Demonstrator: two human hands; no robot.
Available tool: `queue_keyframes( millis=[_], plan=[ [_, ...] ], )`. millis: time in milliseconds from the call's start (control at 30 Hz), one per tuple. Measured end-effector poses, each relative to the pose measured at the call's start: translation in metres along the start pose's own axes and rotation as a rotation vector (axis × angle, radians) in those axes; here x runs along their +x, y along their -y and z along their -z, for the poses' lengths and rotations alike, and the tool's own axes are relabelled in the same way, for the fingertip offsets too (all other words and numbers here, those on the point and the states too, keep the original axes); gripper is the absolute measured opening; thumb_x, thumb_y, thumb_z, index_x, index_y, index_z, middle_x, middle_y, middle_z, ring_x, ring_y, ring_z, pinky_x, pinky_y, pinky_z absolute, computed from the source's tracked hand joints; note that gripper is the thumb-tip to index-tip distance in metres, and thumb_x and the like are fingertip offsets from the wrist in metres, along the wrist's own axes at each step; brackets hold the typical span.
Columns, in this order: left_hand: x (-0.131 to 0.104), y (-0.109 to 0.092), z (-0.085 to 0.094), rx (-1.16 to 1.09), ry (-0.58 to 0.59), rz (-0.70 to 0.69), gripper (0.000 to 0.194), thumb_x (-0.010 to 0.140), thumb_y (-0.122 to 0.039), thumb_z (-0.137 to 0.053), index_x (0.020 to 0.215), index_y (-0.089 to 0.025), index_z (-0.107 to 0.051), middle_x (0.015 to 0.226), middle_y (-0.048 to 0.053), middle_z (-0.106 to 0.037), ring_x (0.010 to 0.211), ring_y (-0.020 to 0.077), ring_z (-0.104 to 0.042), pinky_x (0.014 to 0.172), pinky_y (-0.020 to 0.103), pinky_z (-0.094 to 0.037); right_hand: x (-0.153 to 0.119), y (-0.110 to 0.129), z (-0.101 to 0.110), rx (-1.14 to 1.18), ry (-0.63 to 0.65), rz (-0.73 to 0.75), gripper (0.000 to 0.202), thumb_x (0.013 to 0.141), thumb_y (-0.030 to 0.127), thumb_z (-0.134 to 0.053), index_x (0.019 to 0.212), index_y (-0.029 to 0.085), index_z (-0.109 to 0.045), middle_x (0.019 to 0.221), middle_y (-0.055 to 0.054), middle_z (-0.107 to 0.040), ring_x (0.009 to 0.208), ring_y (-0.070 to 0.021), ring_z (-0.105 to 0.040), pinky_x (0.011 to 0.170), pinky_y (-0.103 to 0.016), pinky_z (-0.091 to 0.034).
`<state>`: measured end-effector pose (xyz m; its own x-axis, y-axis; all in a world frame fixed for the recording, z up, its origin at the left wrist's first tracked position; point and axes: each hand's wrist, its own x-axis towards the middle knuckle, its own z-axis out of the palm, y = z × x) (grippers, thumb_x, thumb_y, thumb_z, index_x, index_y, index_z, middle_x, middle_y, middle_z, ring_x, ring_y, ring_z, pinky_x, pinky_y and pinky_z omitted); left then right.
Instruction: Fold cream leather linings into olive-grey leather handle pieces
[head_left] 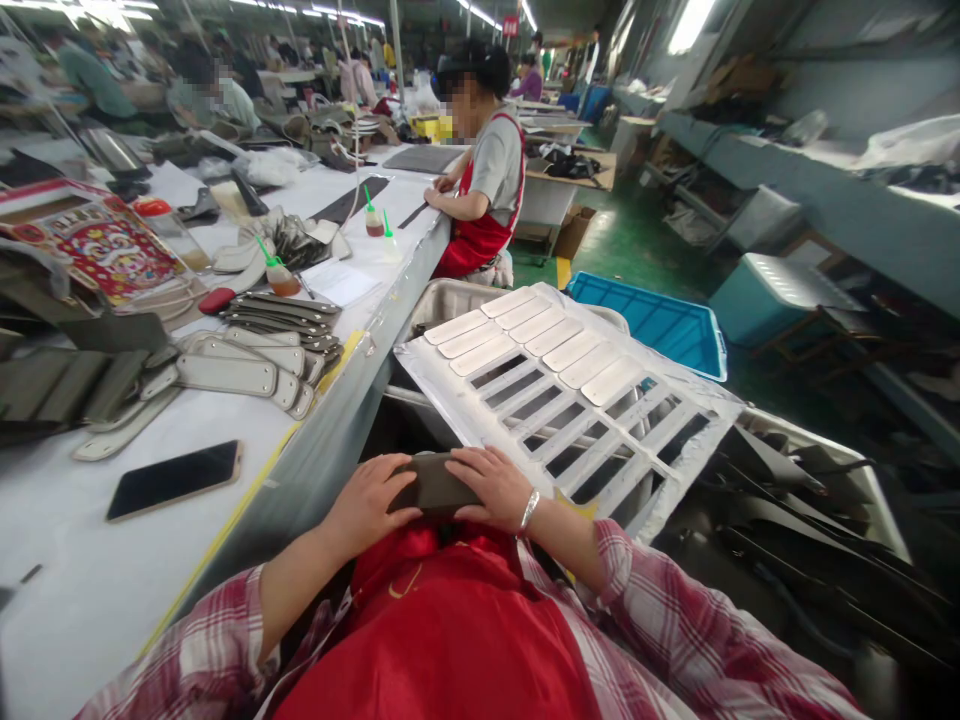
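A dark olive-grey leather-like piece [433, 484] is held level in front of the red apron, close to my body. My left hand [369, 505] grips its left end, thumb below and fingers over the top. At the other end, my right hand [491, 488] is closed on it the same way, with a silver bracelet at the wrist. Just beyond my hands lies a white slotted frame [517, 430] carrying several pale rounded strips [541, 330]. To the left, grey riveted strips [229, 372] are piled on the white table [247, 520].
A phone [176, 480] lies near the table edge. Green-tipped glue bottles [281, 278] and a red patterned box [105, 245] stand farther back. A co-worker in a red apron [487, 190] sits along the table. A blue crate [649, 320] and a bin of dark pieces [810, 490] are to the right.
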<state>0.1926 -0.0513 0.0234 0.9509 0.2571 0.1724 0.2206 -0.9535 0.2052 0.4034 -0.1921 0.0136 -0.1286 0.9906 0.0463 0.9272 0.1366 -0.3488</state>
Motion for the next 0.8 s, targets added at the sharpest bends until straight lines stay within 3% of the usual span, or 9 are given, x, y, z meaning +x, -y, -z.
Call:
queue_keyframes(
  millis=[100,200,433,800],
  plan=[
    [0.021,0.005,0.0,-0.084,0.148,0.001,0.07,0.067,-0.046,-0.066,0.126,-0.016,-0.042,0.125,0.011,-0.05,0.114,0.0242,-0.046,0.096,0.039,-0.038,0.015,-0.005,0.002,0.027,0.031,-0.022,0.088,0.066,0.065,-0.059,0.134,0.014,-0.035,0.135,-0.015,-0.039,0.118,-0.0278,-0.04,0.099,-0.045,-0.029],
    [0.035,0.006,0.001,-0.112,0.246,0.008,0.076,0.06,-0.049,-0.069,0.123,-0.016,-0.043,0.123,0.01,-0.051,0.111,0.0248,-0.048,0.092,0.038,-0.04,0.026,-0.01,0.002,0.066,0.09,-0.022,0.09,0.057,0.065,-0.066,0.127,0.014,-0.042,0.125,-0.013,-0.049,0.11,-0.0275,-0.046,0.092,-0.041,-0.036],
    [0.038,0.005,-0.003,-0.156,0.226,0.098,0.069,0.054,-0.048,-0.072,0.111,-0.017,-0.047,0.107,0.007,-0.056,0.098,0.0239,-0.053,0.085,0.037,-0.042,0.03,-0.012,0.005,0.145,0.078,-0.069,0.08,0.055,0.06,-0.069,0.118,0.018,-0.048,0.117,-0.011,-0.053,0.102,-0.0267,-0.05,0.086,-0.039,-0.037],
    [0.041,0.016,-0.014,-0.209,0.212,0.155,0.072,0.05,-0.049,-0.073,0.108,-0.016,-0.046,0.109,0.011,-0.055,0.101,0.0285,-0.051,0.089,0.043,-0.039,0.038,-0.02,0.01,0.256,0.125,-0.126,0.081,0.056,0.059,-0.069,0.121,0.018,-0.046,0.123,-0.011,-0.05,0.11,-0.0258,-0.047,0.092,-0.039,-0.033]
  ],
)
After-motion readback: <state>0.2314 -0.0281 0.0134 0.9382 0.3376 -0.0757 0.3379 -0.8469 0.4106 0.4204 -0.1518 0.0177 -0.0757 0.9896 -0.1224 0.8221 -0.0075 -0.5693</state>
